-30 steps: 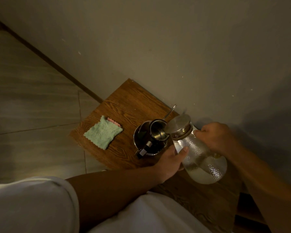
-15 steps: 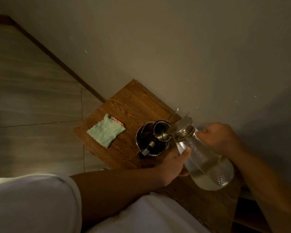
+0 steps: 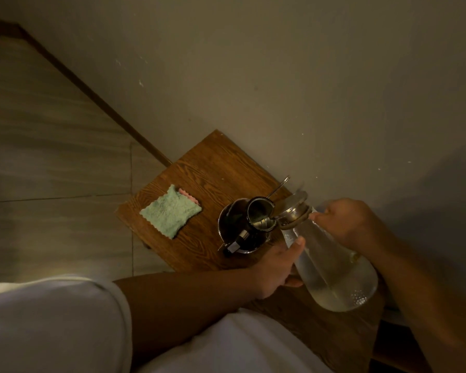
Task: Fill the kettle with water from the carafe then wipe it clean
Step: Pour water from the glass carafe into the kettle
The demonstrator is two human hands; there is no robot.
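- Carafe point(image 3: 331, 265) is tipped over, its long axis running from the round base at lower right up to the metal-capped mouth point(image 3: 291, 212) at upper left; the mouth sits right beside the kettle's opening.
- Kettle point(image 3: 242, 227) stands on the tabletop point(image 3: 213, 168) just left of the carafe's mouth, its hinged lid point(image 3: 260, 215) flipped up and its thin spout point(image 3: 279, 186) pointing away toward the wall.
- Both hands are clamped on the carafe: the left hand point(image 3: 276, 267) props the glass body from below and the near side, thumb pressed on the glass; the right hand point(image 3: 345, 224) wraps the neck just behind the cap.
- The left hand is the nearer one to the kettle, almost against its wall; whether it touches the kettle I cannot tell.
- Water lies pooled in the carafe's lower belly, well short of the mouth, so I judge more tilt is needed for a real flow. No stream is visible in this dim light.
- The kettle's inside is dark; how much water it holds I cannot tell.
- A green cloth point(image 3: 170, 211) lies flat on the tabletop, well left of the kettle, apart from both hands, ready for wiping.
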